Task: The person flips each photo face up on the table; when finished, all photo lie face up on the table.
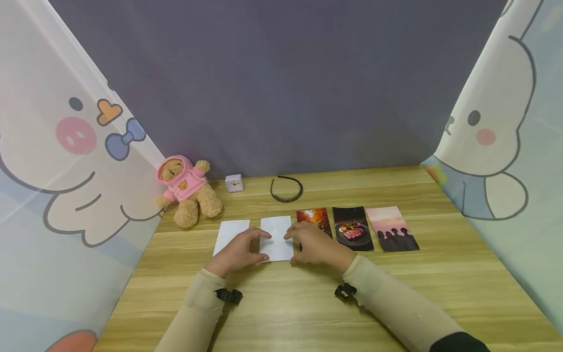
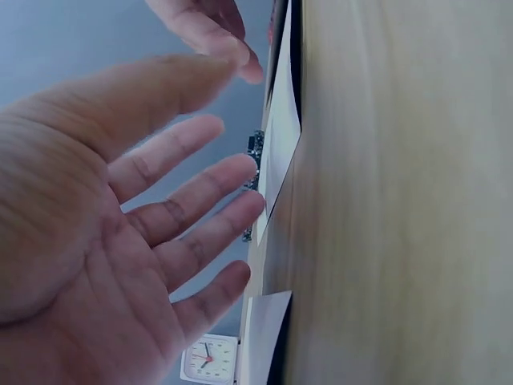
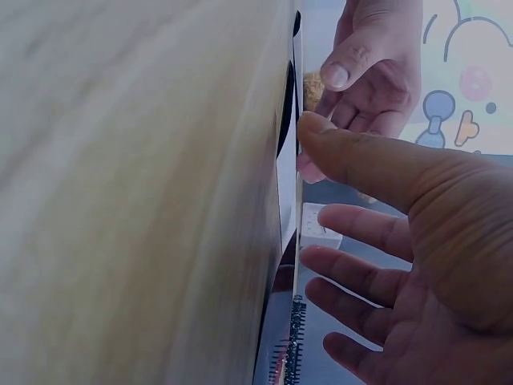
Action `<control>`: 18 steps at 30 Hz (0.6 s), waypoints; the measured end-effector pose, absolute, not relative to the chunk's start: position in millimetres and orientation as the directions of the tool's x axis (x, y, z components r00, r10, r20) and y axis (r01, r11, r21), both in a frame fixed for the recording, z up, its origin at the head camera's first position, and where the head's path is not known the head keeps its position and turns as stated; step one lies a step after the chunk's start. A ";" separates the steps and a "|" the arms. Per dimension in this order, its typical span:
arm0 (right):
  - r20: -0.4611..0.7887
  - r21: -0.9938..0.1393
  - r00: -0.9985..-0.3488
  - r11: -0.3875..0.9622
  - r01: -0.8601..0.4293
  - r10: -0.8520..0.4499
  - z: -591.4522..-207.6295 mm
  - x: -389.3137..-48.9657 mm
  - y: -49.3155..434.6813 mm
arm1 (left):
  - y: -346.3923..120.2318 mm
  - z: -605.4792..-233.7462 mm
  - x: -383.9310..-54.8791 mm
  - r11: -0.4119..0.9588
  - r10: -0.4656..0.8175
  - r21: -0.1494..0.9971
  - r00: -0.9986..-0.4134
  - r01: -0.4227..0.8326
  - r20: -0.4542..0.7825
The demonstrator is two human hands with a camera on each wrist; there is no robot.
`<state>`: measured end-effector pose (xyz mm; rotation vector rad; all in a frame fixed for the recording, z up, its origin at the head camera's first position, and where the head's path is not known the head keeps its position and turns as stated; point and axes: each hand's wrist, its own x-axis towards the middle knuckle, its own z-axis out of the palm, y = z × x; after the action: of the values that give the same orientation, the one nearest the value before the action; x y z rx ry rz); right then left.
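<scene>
Passage along table (image 1: pixel 457 283) right edge. Obstacles: teddy bear (image 1: pixel 189 190), far-left corner; clock (image 1: pixel 234 184), headband (image 1: pixel 288 199), far edge; left hand (image 1: pixel 239 251), right hand (image 1: pixel 317 246), mid-table.

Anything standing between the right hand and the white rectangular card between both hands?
Nothing visible does. The bare right hand is at the right edge of the white rectangular card; the orange autumn-picture card beside it lies flat.

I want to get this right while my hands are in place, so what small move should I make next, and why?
Probably pinch the middle white card by its side edges: your left hand and right hand are open at either side of it, and it shows a white face while the three picture cards show images.
</scene>
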<state>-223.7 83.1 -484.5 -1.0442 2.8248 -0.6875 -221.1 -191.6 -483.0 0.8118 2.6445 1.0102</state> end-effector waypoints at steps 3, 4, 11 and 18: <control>0.103 -0.428 -0.764 0.666 -0.612 -0.636 -485.8 -224.0 84.0 | -191.1 -485.7 -222.5 0.628 0.555 0.651 -0.832 0.427 0.010; 0.102 -0.430 -0.763 0.663 -0.612 -0.638 -486.1 -224.0 84.1 | -190.9 -486.6 -223.0 0.629 0.556 0.648 -0.831 0.429 0.011; 0.091 -0.418 -0.759 0.667 -0.617 -0.645 -490.0 -225.6 83.6 | -187.5 -491.4 -226.1 0.641 0.561 0.628 -0.828 0.441 0.010; 0.095 -0.399 -0.757 0.672 -0.624 -0.646 -490.9 -226.6 81.0 | -186.7 -491.3 -225.9 0.652 0.559 0.616 -0.829 0.442 0.003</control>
<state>-226.6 81.0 -490.9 -1.0735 2.8230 -0.6419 -225.9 -186.7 -491.3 0.8213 2.6813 0.9261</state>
